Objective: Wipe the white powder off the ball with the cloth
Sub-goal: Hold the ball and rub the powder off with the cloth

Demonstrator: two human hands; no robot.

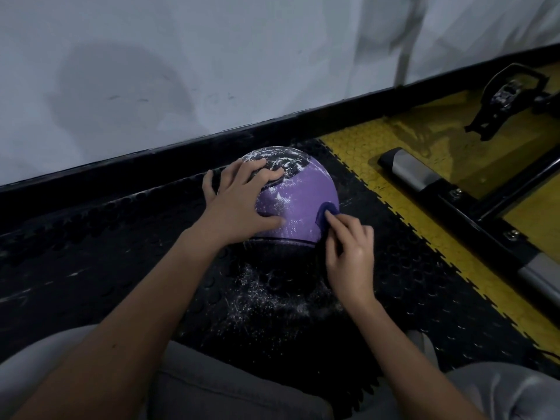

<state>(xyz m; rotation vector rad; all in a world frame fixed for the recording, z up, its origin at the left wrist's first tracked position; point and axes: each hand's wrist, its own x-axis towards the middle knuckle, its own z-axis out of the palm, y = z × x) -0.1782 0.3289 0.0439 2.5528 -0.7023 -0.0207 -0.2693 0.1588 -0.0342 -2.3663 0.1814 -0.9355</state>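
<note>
A purple and black ball (306, 189) rests on the black studded floor mat near the wall. White powder speckles its top black panel and parts of the purple panel. My left hand (239, 201) lies spread flat over the ball's left side, fingers apart, pressing on it. My right hand (348, 253) pinches a dark blue cloth (325, 215) and presses it against the ball's lower right side. Most of the cloth is hidden under my fingers and in shadow.
Spilled white powder (272, 298) dusts the black mat (91, 237) in front of the ball. A white wall with black skirting (181, 144) runs behind. Yellow floor tiles (394, 140) and a black and silver exercise machine frame (454, 192) with a pedal (509, 98) lie to the right. My grey-trousered knees sit below.
</note>
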